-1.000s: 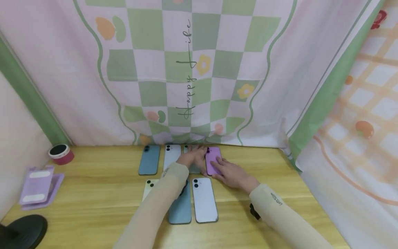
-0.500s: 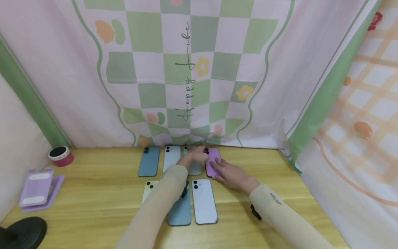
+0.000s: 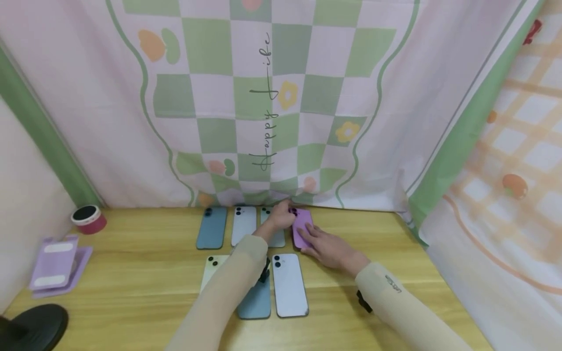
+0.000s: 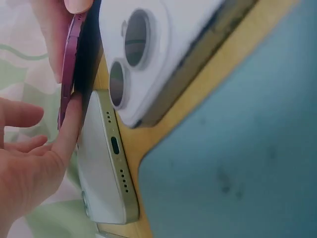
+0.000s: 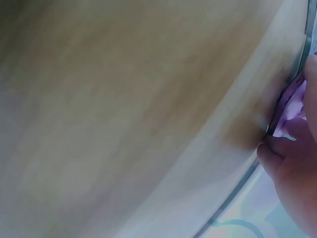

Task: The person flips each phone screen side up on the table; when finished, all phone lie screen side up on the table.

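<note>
The right hand (image 3: 328,247) pinches the near end of a flat purple phone (image 3: 303,218); the left hand (image 3: 280,216), fingers spread, touches its far end with the thumb. It lies beside a pale green phone (image 3: 277,240), a white phone (image 3: 243,226) and a teal phone (image 3: 211,229), apparently already placed; only the purple one seems unreleased. Nearer on the wood-grain table (image 3: 351,222), a front row of three phones (image 3: 291,287) lies untouched.

We see a tabletop of yellowish wood grain (image 3: 364,226). On it, a slate-blue phone (image 3: 211,229), a white phone (image 3: 244,225) and a pale green phone (image 3: 277,240) form the back row; a pale yellow phone (image 3: 211,267), a larger blue phone (image 3: 254,303) and a silvery-white phone (image 3: 291,288) the front. Toward our left stand a pink-and-white round tub with a black top (image 3: 89,223), a lilac folding stand (image 3: 52,265) and a black disc-shaped base (image 3: 43,324).
</note>
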### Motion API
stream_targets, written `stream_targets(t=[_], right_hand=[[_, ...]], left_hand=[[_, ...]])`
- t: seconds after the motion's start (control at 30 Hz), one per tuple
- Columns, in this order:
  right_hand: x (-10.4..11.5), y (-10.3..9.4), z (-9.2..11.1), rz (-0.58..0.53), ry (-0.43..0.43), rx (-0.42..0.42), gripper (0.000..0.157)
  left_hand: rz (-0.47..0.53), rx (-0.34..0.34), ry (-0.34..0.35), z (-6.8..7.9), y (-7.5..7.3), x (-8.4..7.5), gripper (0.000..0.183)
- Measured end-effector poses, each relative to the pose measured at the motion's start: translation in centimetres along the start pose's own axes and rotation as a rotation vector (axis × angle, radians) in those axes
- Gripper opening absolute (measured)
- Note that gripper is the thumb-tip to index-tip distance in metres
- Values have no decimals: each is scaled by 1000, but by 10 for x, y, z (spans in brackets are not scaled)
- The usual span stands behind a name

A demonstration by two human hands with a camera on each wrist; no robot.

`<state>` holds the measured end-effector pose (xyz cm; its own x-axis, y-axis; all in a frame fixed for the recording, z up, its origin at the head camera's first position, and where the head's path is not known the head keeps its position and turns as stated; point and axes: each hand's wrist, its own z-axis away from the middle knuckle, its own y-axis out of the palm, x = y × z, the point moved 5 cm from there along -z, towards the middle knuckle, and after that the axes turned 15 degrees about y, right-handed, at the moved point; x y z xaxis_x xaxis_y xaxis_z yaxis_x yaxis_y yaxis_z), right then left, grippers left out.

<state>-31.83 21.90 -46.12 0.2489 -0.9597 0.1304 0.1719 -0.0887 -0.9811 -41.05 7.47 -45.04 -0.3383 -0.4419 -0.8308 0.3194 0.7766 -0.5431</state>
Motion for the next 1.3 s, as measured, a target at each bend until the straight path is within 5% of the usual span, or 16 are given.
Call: stream_targets(t=[0.23,0.57,0.83,1.17,1.3], right_hand=[[0,2,1,1,18,12,65],[-1,-1,8,-45,6,24,66],[2,-5,12,-74,-27,8,67],[-14,-16,6,-383,89,19,66],[-21,-24,7,-520,161,-36,62]], left_hand=[[-9,2,1,5,-1,-1,75],[140,39,-65,6,5,3,58],[159,15,-112,8,5,5,58],[84,-16,-136,1,-1,-2,56],[42,3,-144,-3,-4,-8,46]])
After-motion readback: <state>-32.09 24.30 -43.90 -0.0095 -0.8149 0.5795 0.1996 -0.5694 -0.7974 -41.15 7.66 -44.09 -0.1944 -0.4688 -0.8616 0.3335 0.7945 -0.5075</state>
